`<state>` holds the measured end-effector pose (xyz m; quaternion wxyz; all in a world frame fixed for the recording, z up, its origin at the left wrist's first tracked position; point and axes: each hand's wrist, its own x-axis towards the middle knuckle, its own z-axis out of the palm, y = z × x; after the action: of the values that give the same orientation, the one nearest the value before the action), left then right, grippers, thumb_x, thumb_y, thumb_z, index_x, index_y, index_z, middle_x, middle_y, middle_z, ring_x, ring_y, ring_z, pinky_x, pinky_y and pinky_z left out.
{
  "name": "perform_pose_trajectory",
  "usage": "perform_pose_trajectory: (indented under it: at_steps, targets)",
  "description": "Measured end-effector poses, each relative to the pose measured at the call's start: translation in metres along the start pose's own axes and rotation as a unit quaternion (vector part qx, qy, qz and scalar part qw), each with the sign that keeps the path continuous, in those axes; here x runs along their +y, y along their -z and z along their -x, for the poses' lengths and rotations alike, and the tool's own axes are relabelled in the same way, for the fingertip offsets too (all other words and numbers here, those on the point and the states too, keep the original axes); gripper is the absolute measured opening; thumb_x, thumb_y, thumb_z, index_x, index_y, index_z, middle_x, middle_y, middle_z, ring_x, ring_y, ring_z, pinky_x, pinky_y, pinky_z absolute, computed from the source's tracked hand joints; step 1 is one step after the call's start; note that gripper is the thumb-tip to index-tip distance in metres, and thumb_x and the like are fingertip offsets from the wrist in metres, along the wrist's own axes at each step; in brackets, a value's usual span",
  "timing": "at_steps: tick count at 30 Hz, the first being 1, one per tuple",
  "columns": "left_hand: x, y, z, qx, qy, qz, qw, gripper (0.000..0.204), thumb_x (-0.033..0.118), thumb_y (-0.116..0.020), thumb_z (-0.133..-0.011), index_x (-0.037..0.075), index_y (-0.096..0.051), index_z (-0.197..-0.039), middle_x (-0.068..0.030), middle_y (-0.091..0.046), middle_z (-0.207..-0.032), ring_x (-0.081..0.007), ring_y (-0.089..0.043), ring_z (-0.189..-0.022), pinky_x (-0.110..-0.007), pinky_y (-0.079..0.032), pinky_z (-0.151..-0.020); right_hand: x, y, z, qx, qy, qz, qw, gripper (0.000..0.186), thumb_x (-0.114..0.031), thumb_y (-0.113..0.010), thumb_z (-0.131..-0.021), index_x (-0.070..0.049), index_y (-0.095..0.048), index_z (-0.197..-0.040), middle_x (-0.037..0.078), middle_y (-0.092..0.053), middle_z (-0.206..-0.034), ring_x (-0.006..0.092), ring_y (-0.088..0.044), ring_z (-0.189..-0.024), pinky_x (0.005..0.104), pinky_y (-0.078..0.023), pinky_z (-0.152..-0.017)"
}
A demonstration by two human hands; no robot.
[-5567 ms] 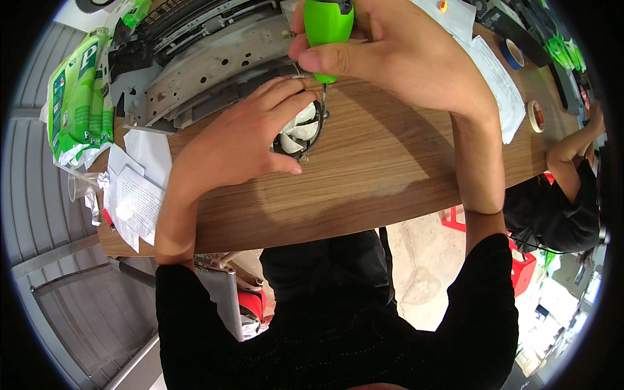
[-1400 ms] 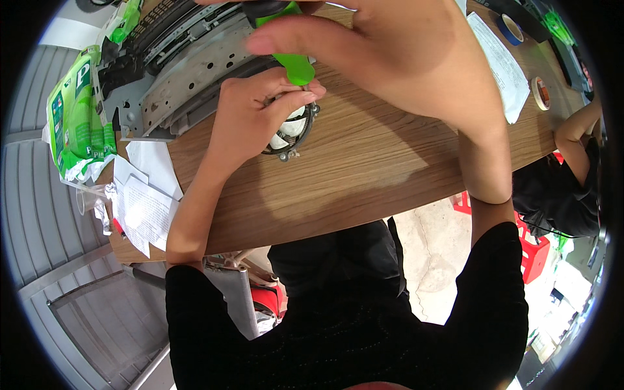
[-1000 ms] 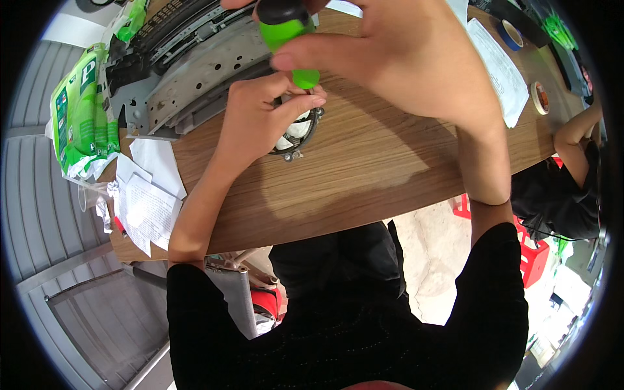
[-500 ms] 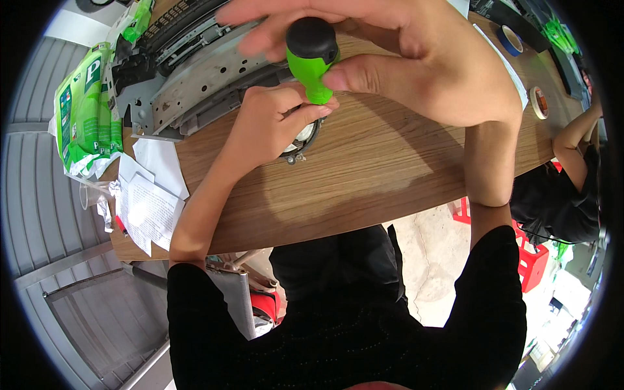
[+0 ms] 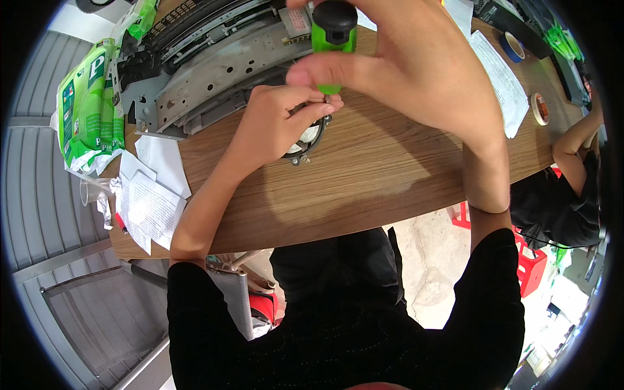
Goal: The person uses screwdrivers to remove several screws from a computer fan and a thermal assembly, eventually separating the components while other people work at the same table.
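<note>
A screwdriver [image 5: 333, 40] with a green and black handle stands nearly upright over the wooden table. My right hand [image 5: 422, 71] is around its handle, the thumb lying across the front; the other fingers are partly cut off by the upper edge. Low on the screwdriver, the fingertips of my left hand [image 5: 270, 127] pinch together at its shaft. Beneath that hand lies a round part [image 5: 314, 138] with a black rim, a pale inside and small tabs. My left hand covers much of it, and the screwdriver's tip is hidden.
A long metal machine frame [image 5: 214, 75] lies behind my left hand. Papers [image 5: 153, 201] and a green package [image 5: 88, 107] are at the left. Tape rolls [image 5: 539, 109] and a printed sheet [image 5: 497, 78] lie right. Another person's arm [image 5: 575, 143] shows at the far right.
My right hand has turned, its thumb swinging left across the handle. The handle has shifted to the right and slightly up. My left hand stays nearly in place.
</note>
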<state>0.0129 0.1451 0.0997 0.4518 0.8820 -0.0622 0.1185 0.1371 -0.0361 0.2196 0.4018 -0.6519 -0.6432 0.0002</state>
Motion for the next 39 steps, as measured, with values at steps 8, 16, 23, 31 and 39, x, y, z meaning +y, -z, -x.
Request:
perform_pose_trajectory:
  at_steps: [8,16,23,31,39]
  targets:
    - [0.013,0.007,-0.007,-0.002,0.008,0.035,0.999,0.018,0.014,-0.078,-0.090,0.001,-0.078,-0.102,-0.0079,-0.079,-0.086,-0.0131,-0.074,-0.074,-0.028,-0.055,-0.067,-0.061,0.021,-0.042,-0.058,-0.220,-0.162,0.960,0.048,-0.019,-0.077,-0.091,-0.002,-0.053,-0.129,0.017,-0.061,-0.113,0.0345,-0.064,-0.097,0.0406,-0.052,-0.080]
    - [0.016,0.008,-0.003,0.052,-0.001,-0.013,0.999,0.016,0.014,-0.082,-0.086,0.002,-0.078,-0.095,-0.0077,-0.078,-0.084,-0.0095,-0.071,-0.071,-0.027,-0.054,-0.067,-0.008,-0.003,0.000,-0.001,0.000,0.082,0.997,0.043,-0.016,-0.075,-0.090,-0.001,-0.055,-0.126,0.018,-0.060,-0.107,0.0366,-0.064,-0.094,0.0425,-0.053,-0.078]
    - [0.010,0.012,-0.003,0.054,0.001,-0.014,0.998,0.017,0.015,-0.085,-0.083,0.003,-0.078,-0.093,-0.0059,-0.076,-0.079,-0.0100,-0.062,-0.062,-0.029,-0.050,-0.061,-0.032,0.003,-0.001,-0.028,-0.037,0.032,0.998,0.043,-0.017,-0.075,-0.090,0.000,-0.055,-0.124,0.018,-0.060,-0.106,0.0375,-0.064,-0.095,0.0446,-0.052,-0.078]
    - [0.011,0.011,-0.005,0.061,-0.017,-0.019,0.998,0.021,0.017,-0.086,-0.082,0.003,-0.076,-0.094,-0.0038,-0.076,-0.083,-0.0079,-0.065,-0.067,-0.025,-0.048,-0.057,0.019,-0.019,-0.003,0.058,0.093,-0.015,0.994,0.039,-0.016,-0.075,-0.090,-0.002,-0.056,-0.121,0.019,-0.062,-0.108,0.0388,-0.063,-0.095,0.0455,-0.051,-0.080]
    - [0.007,0.014,-0.007,0.028,-0.031,0.015,0.999,0.019,0.010,-0.078,-0.088,0.003,-0.075,-0.106,-0.0036,-0.079,-0.098,-0.0103,-0.072,-0.084,-0.024,-0.051,-0.060,0.002,-0.001,-0.002,0.070,-0.019,-0.029,0.997,0.037,-0.014,-0.079,-0.086,-0.001,-0.059,-0.114,0.016,-0.063,-0.098,0.0347,-0.062,-0.088,0.0396,-0.050,-0.077]
